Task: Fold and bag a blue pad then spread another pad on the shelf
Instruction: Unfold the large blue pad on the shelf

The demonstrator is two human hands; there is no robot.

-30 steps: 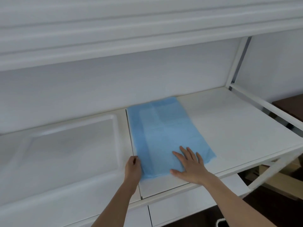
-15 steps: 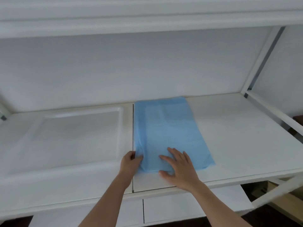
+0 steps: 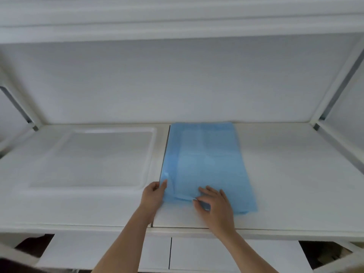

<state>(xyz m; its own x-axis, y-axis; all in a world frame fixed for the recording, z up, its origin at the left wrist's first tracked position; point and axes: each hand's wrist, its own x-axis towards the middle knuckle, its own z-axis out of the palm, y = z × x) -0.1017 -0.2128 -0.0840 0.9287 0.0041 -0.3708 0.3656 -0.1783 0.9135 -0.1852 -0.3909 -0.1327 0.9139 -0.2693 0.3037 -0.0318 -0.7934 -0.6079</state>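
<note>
Blue pad [image 3: 206,160] looking light, limp; left hand [image 3: 153,196] and right hand [image 3: 213,201] pinching its near edge, best hold.

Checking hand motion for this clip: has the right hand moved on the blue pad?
Yes. The right hand slid left along the blue pad, toward the shelf seam.

The shelf [image 3: 291,174] is lying bare right of the pad [image 3: 206,160] — open room there. The back wall [image 3: 177,81] is closing it behind — the upper shelf [image 3: 177,22] is hanging overhead.
</note>
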